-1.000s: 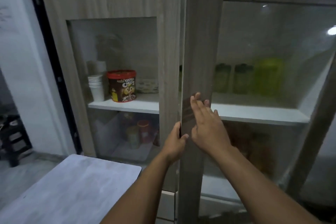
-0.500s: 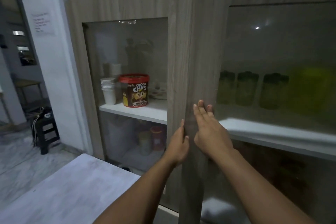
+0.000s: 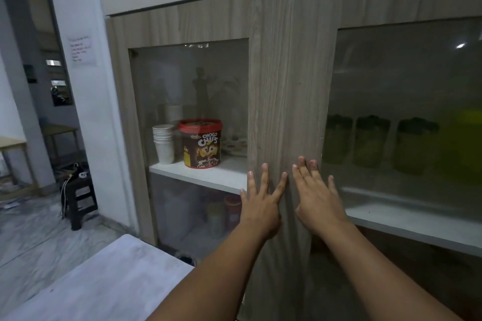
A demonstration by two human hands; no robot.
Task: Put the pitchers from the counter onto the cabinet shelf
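Three greenish pitchers with dark lids [image 3: 370, 141] stand in a row on the white cabinet shelf [image 3: 417, 224], behind the tinted glass of the right door [image 3: 305, 73]. A brighter yellow-green container [image 3: 467, 146] stands to their right. My left hand [image 3: 260, 203] and my right hand [image 3: 315, 195] lie flat with fingers spread on the wooden door frames where the two doors meet. Neither hand holds anything. Both cabinet doors appear shut.
Behind the left glass door a Choco Chips tub [image 3: 200, 143], stacked paper cups [image 3: 163, 143] and plates sit on a shelf [image 3: 206, 174]; jars stand below. A pale counter [image 3: 104, 284] lies at lower left. A dark stool [image 3: 79, 190] stands on the marble floor.
The right door has swung shut against the left one. My left hand went from gripping the door's edge to lying flat; the view has shifted leftward.
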